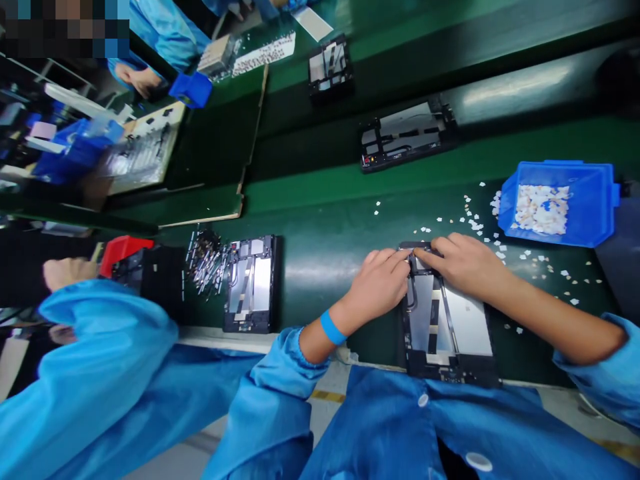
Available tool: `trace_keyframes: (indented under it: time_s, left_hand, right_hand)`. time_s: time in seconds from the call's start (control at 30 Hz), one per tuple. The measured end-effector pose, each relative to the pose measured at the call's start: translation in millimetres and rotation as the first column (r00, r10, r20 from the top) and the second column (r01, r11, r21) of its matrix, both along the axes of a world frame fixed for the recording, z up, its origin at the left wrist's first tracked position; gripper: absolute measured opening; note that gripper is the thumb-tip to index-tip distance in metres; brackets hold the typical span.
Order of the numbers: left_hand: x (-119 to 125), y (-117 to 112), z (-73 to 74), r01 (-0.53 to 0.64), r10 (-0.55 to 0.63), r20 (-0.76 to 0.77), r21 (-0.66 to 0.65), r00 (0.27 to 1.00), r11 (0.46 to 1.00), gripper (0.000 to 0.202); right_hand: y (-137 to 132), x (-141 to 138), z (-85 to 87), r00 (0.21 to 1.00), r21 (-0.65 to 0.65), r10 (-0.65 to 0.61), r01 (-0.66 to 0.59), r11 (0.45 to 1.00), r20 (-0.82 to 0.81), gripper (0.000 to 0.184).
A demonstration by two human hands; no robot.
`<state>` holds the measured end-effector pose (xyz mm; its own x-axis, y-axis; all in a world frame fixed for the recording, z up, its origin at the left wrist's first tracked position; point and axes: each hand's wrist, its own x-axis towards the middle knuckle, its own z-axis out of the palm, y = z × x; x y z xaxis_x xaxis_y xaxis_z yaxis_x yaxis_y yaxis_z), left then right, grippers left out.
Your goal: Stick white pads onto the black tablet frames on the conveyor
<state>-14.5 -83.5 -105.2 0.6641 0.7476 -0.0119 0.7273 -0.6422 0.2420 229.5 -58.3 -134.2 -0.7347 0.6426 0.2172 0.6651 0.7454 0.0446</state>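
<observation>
An opened tablet chassis (450, 327) with silver plates and black cables lies on the green belt (325, 233) right in front of me. My left hand (383, 280) rests at its top left corner, fingers curled and pinched on a small part there. My right hand (463, 263) lies over the top edge, fingers pressed down against the same spot. What the fingertips hold is too small to make out. A blue wristband (333, 328) sits on my left wrist.
A blue bin (590, 207) of white scraps stands at the right, with scraps scattered on the belt. A second chassis (250, 283) and a pile of metal parts (205, 260) lie left, by a co-worker's sleeve (100, 347). Two more chassis (405, 137) ride the far belt.
</observation>
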Motion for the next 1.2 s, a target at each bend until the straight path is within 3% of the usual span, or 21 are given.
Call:
trace_keyframes:
  time_s: [0.2, 0.27, 0.37, 0.43, 0.5, 0.67, 0.93, 1.2]
  left_hand:
    - [1.3, 2.4, 8.5, -0.026, 0.031, 0.061, -0.078, 0.998, 0.997, 0.015]
    - [0.4, 5.4, 10.3, -0.078, 0.109, 0.188, -0.167, 0.976, 0.983, 0.012]
    - [-0.7, 15.5, 9.5, -0.162, 0.298, 0.394, -0.342, 0.870, 0.926, 0.011]
    - [0.5, 25.0, 5.6, -0.190, 0.387, 0.431, -0.432, 0.815, 0.882, 0.011]
    - [3.4, 34.5, 0.1, -0.199, 0.413, 0.395, -0.480, 0.821, 0.854, 0.011]
    - [12.5, 49.9, -10.3, -0.239, 0.410, 0.292, -0.478, 0.864, 0.845, 0.014]
    - [16.2, 52.6, -14.8, -0.301, 0.492, 0.269, -0.527, 0.828, 0.795, 0.012]
    - [20.0, 41.6, -23.1, -0.362, 0.516, 0.306, -0.439, 0.800, 0.822, 0.010]
  right_hand:
    - [5.5, 0.7, 8.4, 0.999, -0.017, 0.040, -0.040, 0.999, 0.009, 0.036]
    - [8.2, 1.7, 8.0, 0.999, -0.019, 0.050, -0.050, 0.999, 0.003, 0.035]
    - [12.4, 4.3, 4.5, 0.998, -0.017, 0.067, -0.067, 0.998, -0.020, 0.034]
    - [14.5, 5.8, 1.6, 0.996, -0.026, 0.074, -0.075, 0.997, -0.045, 0.034]
    - [15.8, 6.6, -0.5, 0.995, -0.044, 0.073, -0.076, 0.996, -0.072, 0.035]
    - [15.7, 6.3, -2.1, 0.994, -0.063, 0.063, -0.069, 0.996, -0.087, 0.036]
    - [15.2, 5.5, -4.9, 0.995, -0.039, 0.057, -0.061, 0.997, -0.086, 0.038]
    - [13.9, 4.6, -1.4, 0.996, -0.019, 0.060, -0.061, 0.998, -0.071, 0.036]
